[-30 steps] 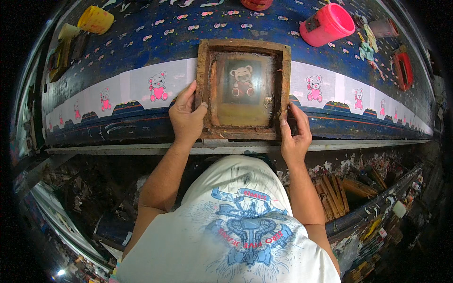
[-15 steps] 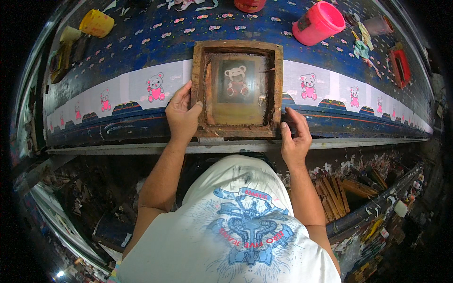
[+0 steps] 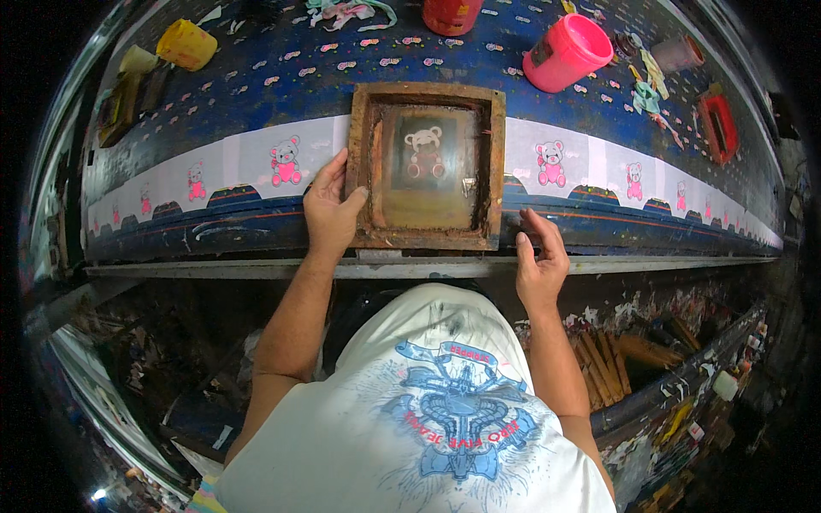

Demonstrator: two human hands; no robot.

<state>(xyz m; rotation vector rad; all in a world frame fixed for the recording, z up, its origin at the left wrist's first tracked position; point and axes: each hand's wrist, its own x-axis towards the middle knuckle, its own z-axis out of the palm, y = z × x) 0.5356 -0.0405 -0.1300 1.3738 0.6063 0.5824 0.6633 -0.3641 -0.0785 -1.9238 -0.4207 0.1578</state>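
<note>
A paint-stained blue table spans the upper frame, crossed by a white strip of pink bears. Wooden slats clutter the lower right. Red lettering marks the white shirt, bottom centre. At centre, the left hand grips the wooden frame by its left edge; the right hand, fingers loosely parted, sits just off its right edge.

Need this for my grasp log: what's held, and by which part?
The left grip holds the brown rectangular wooden frame by its left side; the right grip holds nothing.

Screen frame over the strip, bucket behind and right.
</note>
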